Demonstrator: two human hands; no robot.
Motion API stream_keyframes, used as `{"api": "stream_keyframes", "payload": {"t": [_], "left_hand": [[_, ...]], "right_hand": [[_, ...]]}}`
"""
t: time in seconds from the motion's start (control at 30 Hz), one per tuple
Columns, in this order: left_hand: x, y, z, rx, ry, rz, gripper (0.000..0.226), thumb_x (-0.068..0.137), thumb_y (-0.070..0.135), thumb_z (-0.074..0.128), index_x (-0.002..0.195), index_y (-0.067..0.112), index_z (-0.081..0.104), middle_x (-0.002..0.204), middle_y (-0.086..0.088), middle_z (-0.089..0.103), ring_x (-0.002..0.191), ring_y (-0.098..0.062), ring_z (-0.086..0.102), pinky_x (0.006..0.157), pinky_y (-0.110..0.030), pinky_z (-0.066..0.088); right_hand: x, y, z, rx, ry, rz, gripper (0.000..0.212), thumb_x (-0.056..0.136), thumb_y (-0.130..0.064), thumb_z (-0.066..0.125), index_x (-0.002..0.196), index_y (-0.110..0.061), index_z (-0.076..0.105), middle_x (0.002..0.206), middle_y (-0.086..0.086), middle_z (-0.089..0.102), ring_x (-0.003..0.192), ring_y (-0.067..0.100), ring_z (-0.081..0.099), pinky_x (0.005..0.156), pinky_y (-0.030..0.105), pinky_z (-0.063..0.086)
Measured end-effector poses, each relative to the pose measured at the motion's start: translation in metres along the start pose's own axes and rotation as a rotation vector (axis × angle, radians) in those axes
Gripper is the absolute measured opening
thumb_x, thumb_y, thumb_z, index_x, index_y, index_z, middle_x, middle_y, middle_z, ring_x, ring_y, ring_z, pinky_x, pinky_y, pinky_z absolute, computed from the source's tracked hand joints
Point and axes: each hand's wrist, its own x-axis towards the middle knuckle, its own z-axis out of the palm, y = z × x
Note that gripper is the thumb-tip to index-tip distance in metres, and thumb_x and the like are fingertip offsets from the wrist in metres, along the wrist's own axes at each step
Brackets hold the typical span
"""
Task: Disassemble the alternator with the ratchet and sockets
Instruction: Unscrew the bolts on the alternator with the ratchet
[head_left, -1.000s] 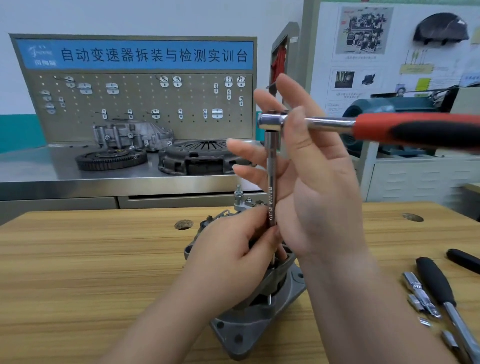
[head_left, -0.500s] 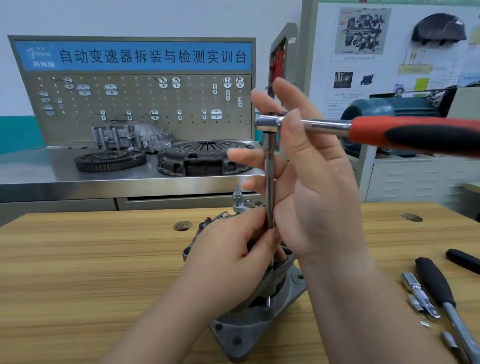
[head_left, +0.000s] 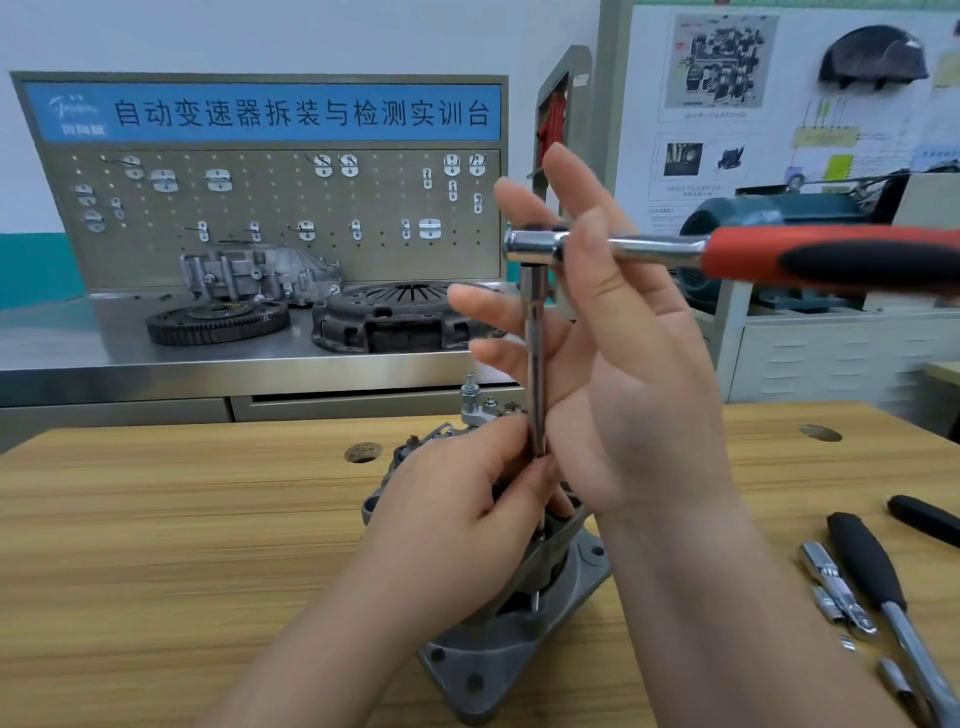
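The grey alternator (head_left: 519, 639) stands on the wooden table (head_left: 156, 545), mostly hidden behind my hands. A chrome extension bar (head_left: 535, 364) rises upright from it to the ratchet head (head_left: 530, 247). The red and black ratchet handle (head_left: 831, 260) points right, level. My left hand (head_left: 452, 530) grips the lower end of the bar just above the alternator. My right hand (head_left: 639, 389) pinches the ratchet's neck: the thumb lies across the front and the straight, spread fingers stand behind the bar.
At the table's right edge lie a black-handled driver (head_left: 867, 566), chrome sockets (head_left: 826, 577) and another black handle (head_left: 924, 519). A round hole (head_left: 363, 452) is in the tabletop. The steel bench behind holds a flywheel (head_left: 218, 322), a clutch cover (head_left: 395, 322) and a housing (head_left: 254, 273).
The ratchet head has drifted slightly left and down and the handle has dipped a little. Both hands keep the same hold.
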Motion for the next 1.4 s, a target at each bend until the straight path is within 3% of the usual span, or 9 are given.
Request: {"api": "stream_keyframes", "payload": {"t": [0.17,0.27,0.43,0.57,0.7,0.83,0.97,1.23,1.4], "left_hand": [[0.0001,-0.0002,0.0002,-0.032,-0.023,0.054,0.015,0.087,0.046,0.039,0.077,0.049,0.05,0.071,0.029,0.059,0.068,0.001,0.054,0.06,-0.027,0.041],[0.0002,-0.0005,0.0,-0.02,-0.016,0.017,0.012,0.089,0.037,0.044,0.084,0.041,0.055,0.075,0.021,0.065,0.07,-0.003,0.06,0.06,-0.031,0.045],[-0.0005,0.0005,0.0013,0.0,0.024,-0.016,0.018,0.085,0.04,0.044,0.088,0.034,0.06,0.079,0.022,0.068,0.07,-0.004,0.062,0.06,-0.023,0.046],[-0.0002,0.0015,0.0013,-0.03,0.008,-0.006,0.015,0.087,0.037,0.044,0.084,0.031,0.058,0.077,0.025,0.066,0.07,0.0,0.059,0.063,-0.025,0.046],[-0.0002,0.0037,0.0015,0.027,0.014,0.023,0.02,0.089,0.034,0.044,0.07,0.042,0.048,0.066,0.029,0.059,0.063,0.004,0.053,0.054,-0.014,0.034],[-0.0002,0.003,0.004,0.026,0.047,-0.037,0.019,0.086,0.039,0.044,0.083,0.027,0.059,0.072,0.01,0.067,0.067,-0.009,0.059,0.06,-0.027,0.044],[0.0003,0.0041,0.0042,0.035,0.043,-0.054,0.022,0.092,0.037,0.047,0.089,0.022,0.062,0.079,0.013,0.07,0.072,-0.007,0.063,0.066,-0.038,0.049],[-0.0001,0.0061,0.0007,0.047,0.008,0.026,0.019,0.089,0.032,0.044,0.071,0.039,0.045,0.069,0.036,0.057,0.067,0.01,0.053,0.057,-0.009,0.034],[0.0003,0.0031,0.0005,-0.001,-0.006,-0.041,0.015,0.095,0.031,0.049,0.087,0.029,0.062,0.076,0.027,0.067,0.069,0.005,0.061,0.055,-0.01,0.038]], "right_hand": [[0.0046,-0.0038,-0.0062,0.087,0.051,0.22,0.044,0.092,-0.049,0.034,0.116,-0.021,0.059,0.088,-0.003,0.075,0.061,0.014,0.07,0.052,0.02,0.053],[0.0023,-0.0025,-0.0024,0.031,0.05,0.151,0.036,0.085,-0.046,0.047,0.112,-0.026,0.062,0.093,-0.003,0.075,0.067,0.013,0.069,0.053,0.021,0.052],[0.0022,-0.0054,0.0008,-0.189,-0.026,-0.007,0.022,0.086,-0.025,0.053,0.103,-0.035,0.063,0.107,-0.011,0.068,0.085,0.009,0.068,0.066,0.024,0.057],[0.0006,-0.0042,-0.0008,-0.001,0.01,0.051,0.026,0.094,-0.038,0.046,0.113,-0.03,0.061,0.114,-0.005,0.071,0.078,0.019,0.072,0.065,0.026,0.054],[0.0037,-0.0044,-0.0046,0.057,0.039,0.211,0.043,0.098,-0.046,0.029,0.118,-0.019,0.055,0.091,-0.001,0.076,0.064,0.016,0.071,0.055,0.022,0.052],[0.0008,-0.0016,-0.001,-0.023,0.052,0.072,0.023,0.097,-0.036,0.045,0.11,-0.027,0.062,0.101,-0.002,0.074,0.074,0.014,0.069,0.057,0.021,0.051],[-0.0011,-0.0015,0.0008,-0.112,0.051,-0.075,0.022,0.089,-0.022,0.055,0.102,-0.033,0.068,0.113,-0.01,0.069,0.086,0.014,0.069,0.064,0.023,0.052],[0.0034,-0.0045,-0.0028,0.078,0.051,0.183,0.045,0.088,-0.048,0.037,0.118,-0.022,0.056,0.099,-0.004,0.075,0.071,0.018,0.072,0.056,0.022,0.054],[0.0002,-0.0039,0.0,-0.075,0.083,-0.024,0.019,0.089,-0.03,0.057,0.104,-0.033,0.068,0.111,-0.008,0.071,0.09,0.013,0.068,0.06,0.022,0.052]]}}
